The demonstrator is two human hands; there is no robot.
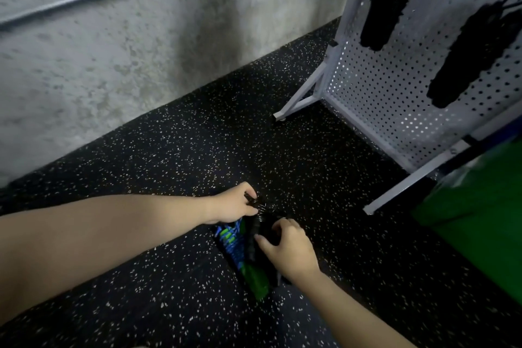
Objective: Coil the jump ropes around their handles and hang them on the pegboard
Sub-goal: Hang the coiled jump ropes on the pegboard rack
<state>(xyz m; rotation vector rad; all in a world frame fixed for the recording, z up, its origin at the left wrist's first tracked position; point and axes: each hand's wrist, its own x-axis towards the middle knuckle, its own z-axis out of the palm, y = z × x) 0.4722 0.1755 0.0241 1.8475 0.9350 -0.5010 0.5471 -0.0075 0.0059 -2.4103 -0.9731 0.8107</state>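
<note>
Left hand [233,203]: fingertips pinch a black rope [254,230] end. Right hand [285,248]: fingers curled round the rope's black bundle, low over the floor [197,150]. Just beside the right thumb lies a blue-green rope [234,243] (coiled). On the pegboard [395,99], well apart from the fingers, two black bundles [387,3] hang.

Black rope [258,223] blurs into floor; right hand [288,248] hides its handle.

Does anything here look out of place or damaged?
Nothing looks damaged. Only the blue-and-green jump rope lies on the floor beside the black rope that both hands hold, while two coiled black ropes already hang on the pegboard.
</note>
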